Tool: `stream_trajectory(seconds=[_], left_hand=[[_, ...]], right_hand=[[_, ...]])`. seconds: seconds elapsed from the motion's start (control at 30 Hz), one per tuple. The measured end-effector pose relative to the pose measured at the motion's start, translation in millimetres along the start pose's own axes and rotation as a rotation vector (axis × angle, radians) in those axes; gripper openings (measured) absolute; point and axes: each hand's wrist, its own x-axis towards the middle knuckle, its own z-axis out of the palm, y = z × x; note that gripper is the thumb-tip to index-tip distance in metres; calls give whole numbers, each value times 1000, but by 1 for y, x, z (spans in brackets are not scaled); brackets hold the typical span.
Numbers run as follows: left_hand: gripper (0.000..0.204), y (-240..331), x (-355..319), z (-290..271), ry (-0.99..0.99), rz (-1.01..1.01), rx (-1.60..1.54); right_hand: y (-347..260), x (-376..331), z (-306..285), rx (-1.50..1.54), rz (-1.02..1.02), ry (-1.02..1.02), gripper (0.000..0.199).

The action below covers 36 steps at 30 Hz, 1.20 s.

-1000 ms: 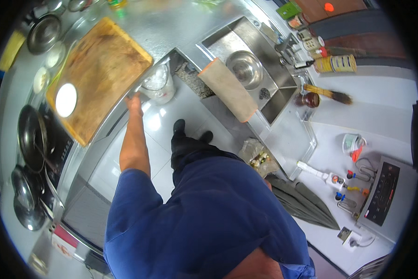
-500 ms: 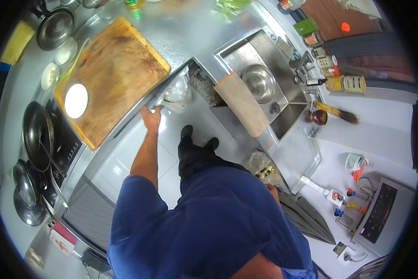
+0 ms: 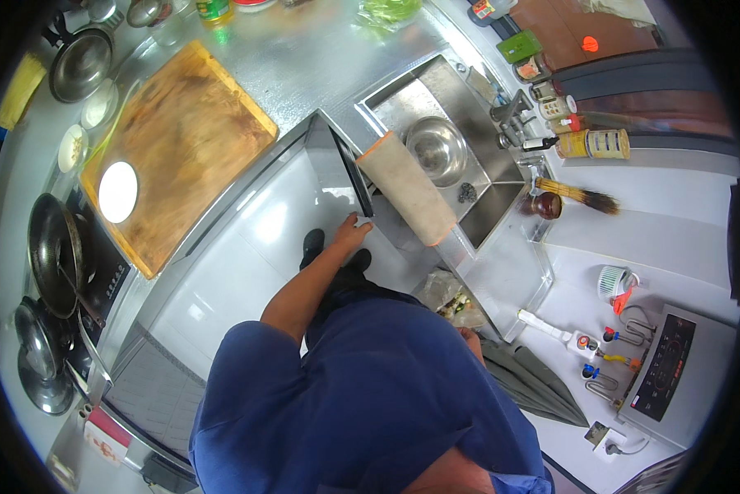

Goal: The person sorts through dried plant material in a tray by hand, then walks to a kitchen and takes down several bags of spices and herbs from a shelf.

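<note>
Lower centre: person in blue long-sleeved top, seen from above; dark shoes on pale tiled floor [image 3: 246, 239] at mid-frame.

Left hand [image 3: 351, 231], centre of frame: arm stretched fwd, fingers loosely spread, fingertips touching lower edge of open grey metal cabinet door [image 3: 337, 169] under the tabletop. Not gripping anything.

Right hand [image 3: 471, 339], right of centre, lower: mostly hidden behind the body; cannot tell if fingers are spread or closed. Sits just beside a clear plastic bag of scraps [image 3: 451, 295].

Cabinet door: centre of frame, swung out from the stainless steel tabletop [image 3: 312, 58], dark edge facing right.

Just right of door: long beige rolled cloth w/ orange ends [image 3: 407, 188], lying across front rim of the steel sink [image 3: 502, 198].

In sink, upper right of centre: round steel bowl [image 3: 436, 148].

Right of sink: straw brush w/ dark handle [image 3: 580, 196]; yellow tin [image 3: 594, 144] beyond it.

Lower right: white induction hob w/ dark panel [image 3: 662, 370]; grey cloth [image 3: 535, 383] near it.

Left-centre: large worn wooden cutting board [image 3: 189, 148], white round disc [image 3: 117, 191] on its left end.

Far left: dark frying pan [image 3: 55, 251] on black cooker; steel lids [image 3: 41, 362] below.

Upper left: lidded steel pot [image 3: 80, 64].
</note>
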Motion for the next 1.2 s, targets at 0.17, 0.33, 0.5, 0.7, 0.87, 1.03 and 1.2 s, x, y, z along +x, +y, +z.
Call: stream_trajectory(seconds=[0.17,0.33,0.5,0.7,0.87,1.03,1.2], left_hand=[[70,74,3,1,-168,-241,-245],[75,57,27,42,-144,-111,-248],[81,63,31,50,7,-186,-168],[69,69,14,34,-248,-295,-206],[34,37,38,44,-370,-82,-67],[28,6,17,1,-333,-214,-340],[21,-18,-36,-70,29,-285,-465]], right_hand=[[-3,-26,13,-81,20,54,17],[94,17,28,42,-4,-20,18],[36,25,32,-42,-15,-43,18],[-16,52,37,-107,-88,-93,18],[-95,111,76,-216,-249,-217,19],[-174,155,126,-366,-401,-349,19],[-231,181,163,-489,-552,-467,19]])
